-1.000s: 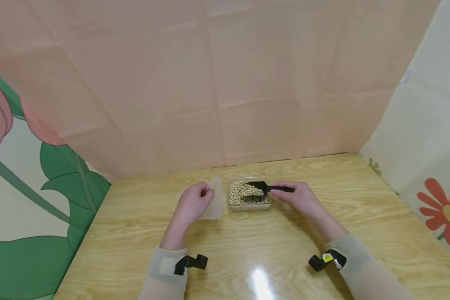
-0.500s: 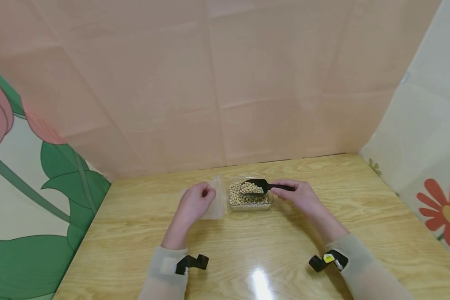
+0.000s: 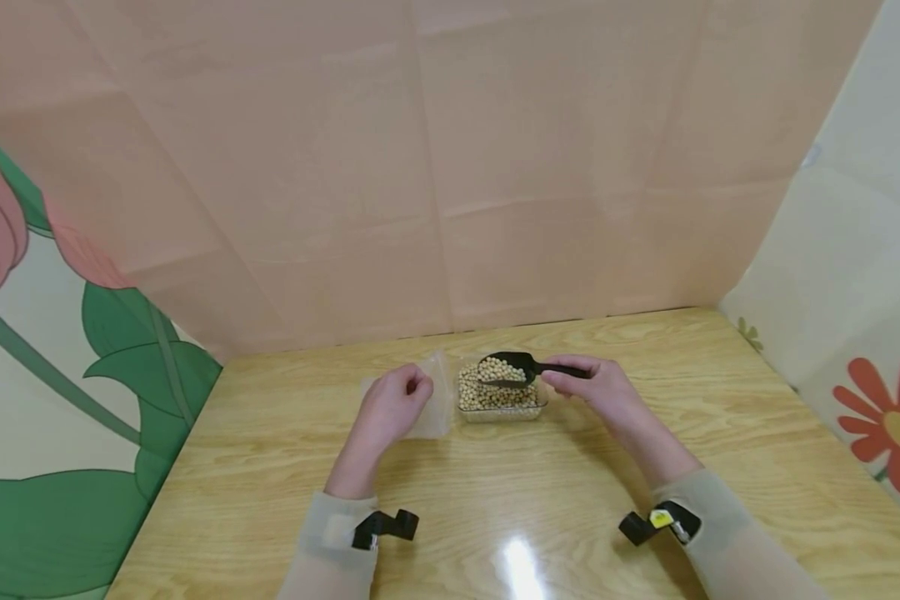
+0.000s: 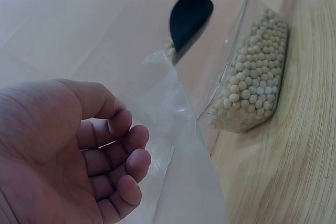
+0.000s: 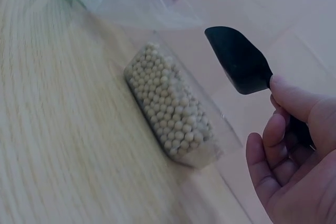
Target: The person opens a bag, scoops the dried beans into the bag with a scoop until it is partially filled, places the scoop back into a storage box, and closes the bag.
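Note:
A clear plastic box (image 3: 498, 415) of pale round beans (image 5: 165, 98), like soybeans, stands on the table between my hands. Above its beans my right hand (image 3: 600, 390) holds a black scoop (image 5: 239, 59) by the handle, thumb along the top. Beans heap in the scoop's bowl in the head view; the wrist views show mostly its underside. Left of the box, my left hand (image 3: 392, 404) pinches the upper edge of a translucent plastic bag (image 4: 184, 177) between thumb and index finger. The other fingers are loosely curled. That hand hides part of the bag in the head view.
The wooden table (image 3: 450, 508) runs back to a pink sheet (image 3: 330, 183) hanging behind it. Flower-printed panels stand at the left and right. Each sleeve carries a black wrist camera mount (image 3: 386, 527).
The scoop has risen out of the beans and shifted slightly left, with beans heaped in its bowl. My left hand and the bag have stayed almost in place.

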### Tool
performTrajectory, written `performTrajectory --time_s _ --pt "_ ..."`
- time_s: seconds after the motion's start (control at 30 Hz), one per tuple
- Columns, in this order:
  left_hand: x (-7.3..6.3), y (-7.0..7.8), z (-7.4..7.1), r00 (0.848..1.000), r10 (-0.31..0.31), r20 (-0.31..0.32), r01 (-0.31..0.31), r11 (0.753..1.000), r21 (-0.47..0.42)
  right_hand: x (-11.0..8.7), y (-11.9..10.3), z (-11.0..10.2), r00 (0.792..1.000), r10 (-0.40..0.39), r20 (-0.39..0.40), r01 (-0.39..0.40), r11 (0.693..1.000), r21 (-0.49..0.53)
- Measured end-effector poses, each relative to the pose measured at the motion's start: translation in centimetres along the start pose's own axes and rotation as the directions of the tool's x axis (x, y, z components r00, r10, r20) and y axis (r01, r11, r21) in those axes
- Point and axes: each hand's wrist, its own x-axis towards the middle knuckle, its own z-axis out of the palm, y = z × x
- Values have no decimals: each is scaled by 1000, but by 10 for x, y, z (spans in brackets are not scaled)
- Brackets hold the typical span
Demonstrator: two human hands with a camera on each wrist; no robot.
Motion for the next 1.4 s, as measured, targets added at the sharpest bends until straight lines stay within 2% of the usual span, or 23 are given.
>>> performTrajectory --time_s 0.3,0.67,1.03,1.2,1.4 --pt "-1 2 -1 1000 14 -8 -14 1000 6 -5 -19 10 999 -29 31 29 1000 -13" --pt "-1 2 -3 1000 14 -9 -14 1000 -3 -1 -30 34 996 -69 59 69 998 -3" --pt "-2 3 -5 1000 26 7 -26 999 -19 3 -36 49 997 -36 73 37 999 -9" --pt "-2 2 -6 1000 24 2 -24 999 -23 3 -40 57 994 -82 74 86 995 -50" --pt "-2 2 -7 1000 23 -10 -23 1000 -9 0 -44 63 993 -102 66 111 981 -158"
